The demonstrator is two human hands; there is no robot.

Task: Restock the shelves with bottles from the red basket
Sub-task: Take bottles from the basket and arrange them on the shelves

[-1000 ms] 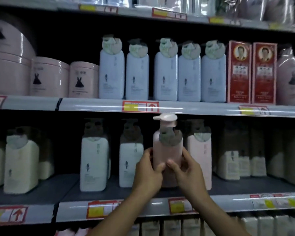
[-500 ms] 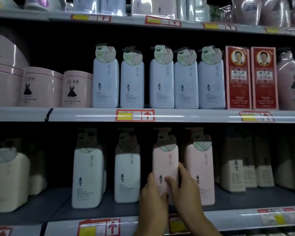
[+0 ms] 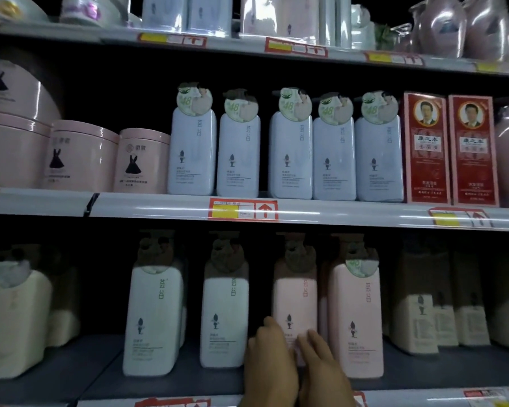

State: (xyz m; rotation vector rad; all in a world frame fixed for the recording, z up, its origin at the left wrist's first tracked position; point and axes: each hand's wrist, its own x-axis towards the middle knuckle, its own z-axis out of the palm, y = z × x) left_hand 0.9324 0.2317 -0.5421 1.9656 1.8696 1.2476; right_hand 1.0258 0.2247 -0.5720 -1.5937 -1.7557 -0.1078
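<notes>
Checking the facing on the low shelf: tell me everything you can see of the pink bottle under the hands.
The pink bottle is a tall, rounded-shouldered, plastic-looking pump bottle with a shadowed top and round neck tag. It stands upright, label forward, between a white bottle and another pink one. The left hand and right hand touch its lower front.

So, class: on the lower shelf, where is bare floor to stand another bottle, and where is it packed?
Bare floor lies between the cream bottles and the white bottle, and some right of the outer pink bottle. The two white and two pink bottles are packed, where both hands press the pink bottle.
</notes>
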